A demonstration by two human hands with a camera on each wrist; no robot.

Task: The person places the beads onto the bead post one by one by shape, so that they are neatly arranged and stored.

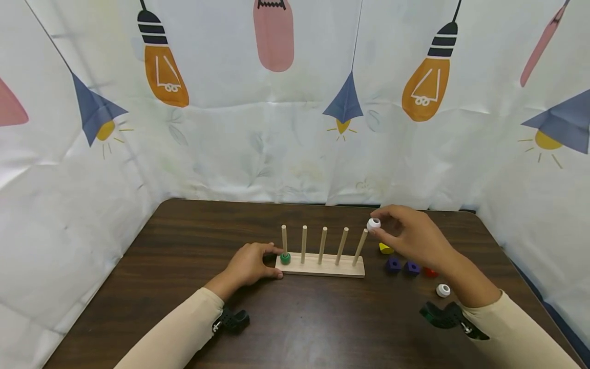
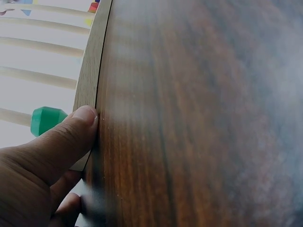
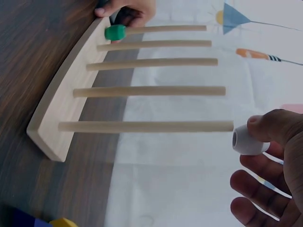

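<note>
A wooden peg board (image 1: pixel 318 270) with several upright pegs lies on the table. My left hand (image 1: pixel 250 264) grips its left end, thumb along the front edge and fingers behind. In the left wrist view the thumb (image 2: pixel 71 135) presses the board's side. A green bead (image 1: pixel 285 259) sits at the bottom of the leftmost peg. Between thumb and finger, my right hand (image 1: pixel 410 233) pinches a white bead (image 3: pixel 250 140). That bead is right beside the tip of the rightmost peg (image 3: pixel 147 126), its hole facing the peg; whether they touch I cannot tell.
Right of the board lie a yellow bead (image 1: pixel 386 248), two dark blue cube beads (image 1: pixel 393 265), a red bead (image 1: pixel 431 272) partly behind the right forearm, and another white bead (image 1: pixel 443 290). A patterned cloth (image 1: pixel 276 154) hangs behind the brown table (image 1: pixel 318 328).
</note>
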